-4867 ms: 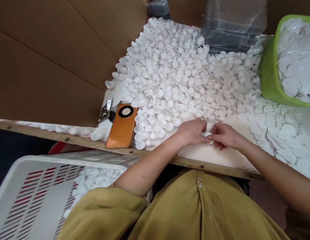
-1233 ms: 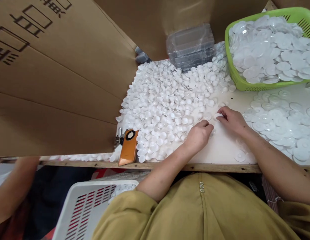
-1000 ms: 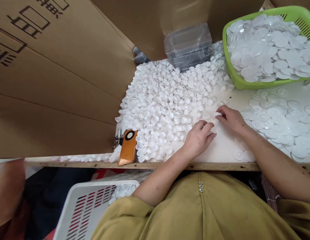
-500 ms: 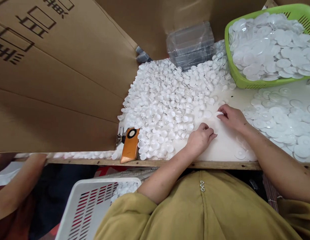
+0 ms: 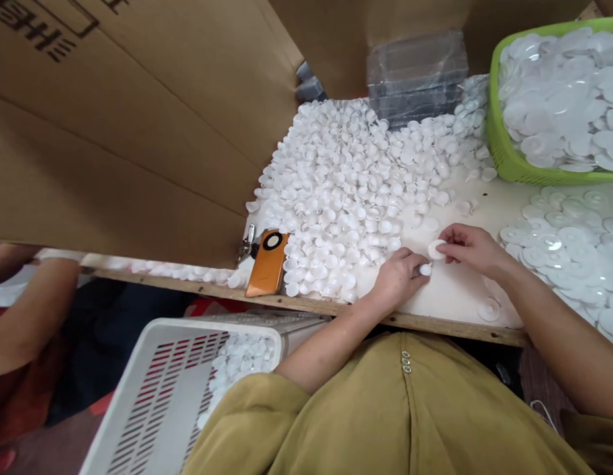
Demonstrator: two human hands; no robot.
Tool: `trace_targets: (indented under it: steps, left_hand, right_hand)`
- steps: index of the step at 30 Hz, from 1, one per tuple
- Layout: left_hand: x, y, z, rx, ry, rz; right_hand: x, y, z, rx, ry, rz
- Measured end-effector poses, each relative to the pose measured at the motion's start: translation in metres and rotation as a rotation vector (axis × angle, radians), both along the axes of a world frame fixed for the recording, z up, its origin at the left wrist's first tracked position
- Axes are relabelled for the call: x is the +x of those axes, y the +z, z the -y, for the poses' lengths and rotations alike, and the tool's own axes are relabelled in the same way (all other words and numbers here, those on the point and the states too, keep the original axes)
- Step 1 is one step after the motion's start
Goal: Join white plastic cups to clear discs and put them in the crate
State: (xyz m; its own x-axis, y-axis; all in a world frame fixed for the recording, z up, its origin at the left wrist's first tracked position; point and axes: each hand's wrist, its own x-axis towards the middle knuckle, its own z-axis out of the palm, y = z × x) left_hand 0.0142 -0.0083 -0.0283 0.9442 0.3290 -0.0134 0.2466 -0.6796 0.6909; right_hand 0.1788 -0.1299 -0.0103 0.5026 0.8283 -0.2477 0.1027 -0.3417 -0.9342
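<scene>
My left hand [image 5: 399, 280] rests on the white tabletop [image 5: 449, 297] and pinches a small white cap [image 5: 425, 268] at its fingertips. My right hand [image 5: 472, 249] holds a flat white disc [image 5: 437, 249] just above and to the right of that cap; the two parts are nearly touching. A large heap of small white caps [image 5: 355, 191] spreads behind my left hand. Loose white discs [image 5: 563, 251] lie to the right of my right hand.
A green basket [image 5: 499, 155] full of white discs stands at the back right. An orange phone [image 5: 268, 264] and keys [image 5: 247, 241] lie near the table's front edge. A white crate [image 5: 152, 396] sits below left. Cardboard walls [image 5: 138, 119] rise behind. Another person's arm [image 5: 29, 303] shows at left.
My left hand has picked a small cap out of the heap. My right hand has drawn its disc back toward the left hand. The view has shifted to the left.
</scene>
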Motion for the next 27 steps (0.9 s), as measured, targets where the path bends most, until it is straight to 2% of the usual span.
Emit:
trace_targets:
  steps: [3,8,13,16,20,27]
  left_hand:
    - [0.003,-0.001,-0.002,-0.005,0.001,-0.019]
    - [0.004,-0.001,-0.008,-0.014,-0.031,-0.05]
    - [0.003,0.008,-0.017,-0.033,-0.104,-0.109]
    - [0.006,0.019,-0.024,-0.138,-0.149,-0.192]
    - [0.014,0.027,-0.031,-0.255,-0.107,-0.296]
    - [0.026,0.027,-0.037,-0.175,-0.207,-0.37]
  right_hand:
    - [-0.017,0.005,-0.002,-0.09,0.123,-0.097]
    - [-0.03,0.0,-0.007,-0.269,0.092,-0.074]
    - [-0.033,0.002,-0.01,-0.281,0.015,-0.234]
    - [-0.034,0.008,-0.014,-0.331,-0.012,-0.261]
    - [-0.034,0.013,-0.02,-0.444,-0.018,-0.23]
    - [-0.034,0.012,-0.025,-0.473,-0.035,-0.224]
